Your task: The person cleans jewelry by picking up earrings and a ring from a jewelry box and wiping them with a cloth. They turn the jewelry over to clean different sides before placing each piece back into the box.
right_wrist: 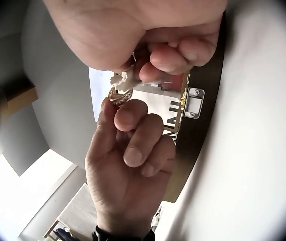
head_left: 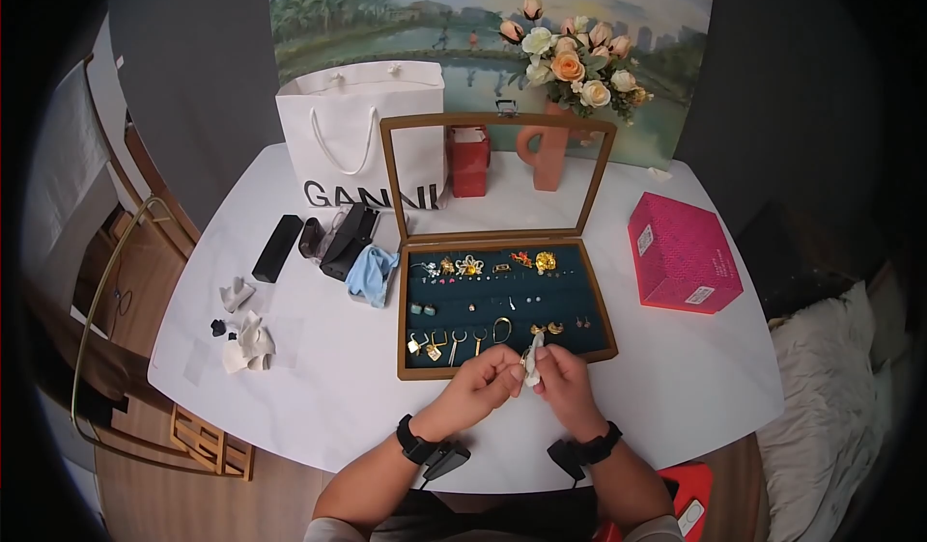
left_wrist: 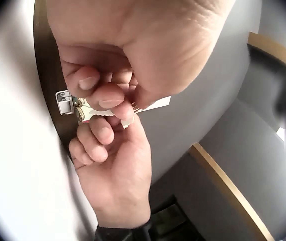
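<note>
Both hands meet just in front of the open wooden jewelry box (head_left: 416,372). My left hand (head_left: 510,376) pinches a gold ring (right_wrist: 118,95) between thumb and forefinger. My right hand (head_left: 543,366) pinches a small white cloth (head_left: 533,360) against the ring. In the right wrist view the cloth (right_wrist: 128,80) bunches just above the ring, with my right hand (right_wrist: 158,60) over my left hand (right_wrist: 125,113). In the left wrist view my left hand (left_wrist: 108,93) is above my right hand (left_wrist: 103,128), and the ring is mostly hidden. The box's dark lining holds several gold pieces.
On the white round table stand a white GANNI bag (head_left: 362,137), a red box (head_left: 469,161), a vase of flowers (head_left: 570,69) and a pink box (head_left: 683,252). Black cases (head_left: 277,248), a blue cloth (head_left: 370,274) and crumpled white tissues (head_left: 249,341) lie left.
</note>
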